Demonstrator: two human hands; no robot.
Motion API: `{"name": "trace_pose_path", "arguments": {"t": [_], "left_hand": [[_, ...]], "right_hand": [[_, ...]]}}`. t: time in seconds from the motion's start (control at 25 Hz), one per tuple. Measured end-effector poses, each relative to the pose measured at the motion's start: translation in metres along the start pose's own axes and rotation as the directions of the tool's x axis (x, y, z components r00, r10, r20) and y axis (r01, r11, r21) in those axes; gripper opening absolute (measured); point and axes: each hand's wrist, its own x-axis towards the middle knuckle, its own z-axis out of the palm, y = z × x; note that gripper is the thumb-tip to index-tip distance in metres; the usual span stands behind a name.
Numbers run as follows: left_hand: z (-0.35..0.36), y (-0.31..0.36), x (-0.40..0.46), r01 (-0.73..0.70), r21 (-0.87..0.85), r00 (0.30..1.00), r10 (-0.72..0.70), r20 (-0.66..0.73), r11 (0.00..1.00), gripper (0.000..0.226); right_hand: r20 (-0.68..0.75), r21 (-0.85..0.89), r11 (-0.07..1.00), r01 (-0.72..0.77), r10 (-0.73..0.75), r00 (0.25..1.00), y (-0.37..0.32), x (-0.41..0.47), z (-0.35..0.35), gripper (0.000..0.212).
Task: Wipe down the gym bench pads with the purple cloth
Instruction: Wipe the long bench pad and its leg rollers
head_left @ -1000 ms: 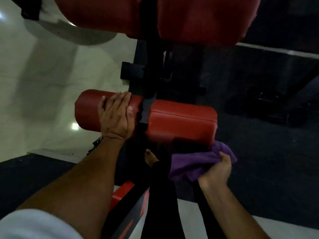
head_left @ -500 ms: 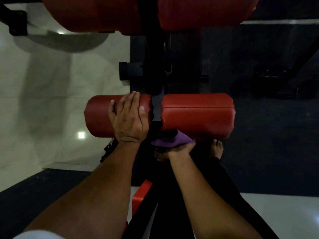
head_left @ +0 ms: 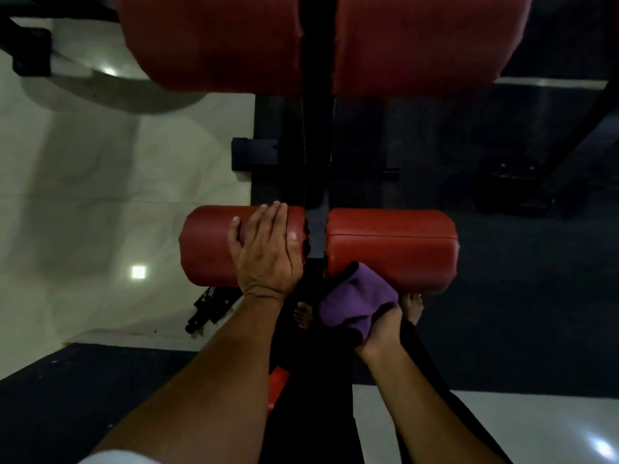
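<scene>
The purple cloth (head_left: 356, 301) sits bunched against the lower near edge of your right roller pad (head_left: 392, 247), beside the black frame post (head_left: 316, 135). Your left hand (head_left: 264, 252) lies flat, fingers straight, on the left roller pad (head_left: 207, 246). Your right hand (head_left: 382, 329) clutches the cloth, its fingers hidden.

Dim, soft-focus view; ceiling-light glare on the glossy floor (head_left: 83, 212), edges bowed.
</scene>
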Motion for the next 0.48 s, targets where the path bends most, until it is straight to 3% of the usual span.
{"name": "trace_pose_path", "arguments": {"t": [0.12, 0.24, 0.32, 0.4, 0.48], "left_hand": [[-0.008, 0.001, 0.002, 0.037, -0.015, 0.997, -0.036, 0.062, 0.999, 0.057], [-0.021, 0.007, 0.003, 0.091, -0.023, 0.978, -0.085, 0.189, 0.996, 0.059], [-0.029, 0.011, 0.006, 0.096, -0.018, 0.961, -0.088, 0.263, 0.995, 0.063], [-0.037, 0.010, 0.008, 0.085, -0.039, 0.930, -0.066, 0.360, 0.996, 0.068], [-0.043, 0.010, -0.003, 0.180, -0.049, 0.923, -0.151, 0.355, 0.982, 0.070]], "right_hand": [[0.169, -0.235, 0.969, 0.078, -0.038, 0.985, -0.038, -0.045, -0.042, 0.036], [0.285, -0.494, 0.835, 0.241, -0.107, 0.953, -0.101, -0.097, -0.066, 0.026], [0.346, -0.669, 0.613, 0.421, -0.245, 0.906, -0.147, -0.124, -0.057, 0.016], [0.480, -0.730, 0.339, 0.594, -0.366, 0.798, -0.187, -0.146, -0.032, 0.015], [0.683, -0.672, 0.097, 0.734, -0.302, 0.665, -0.204, -0.161, 0.001, 0.016]]}}
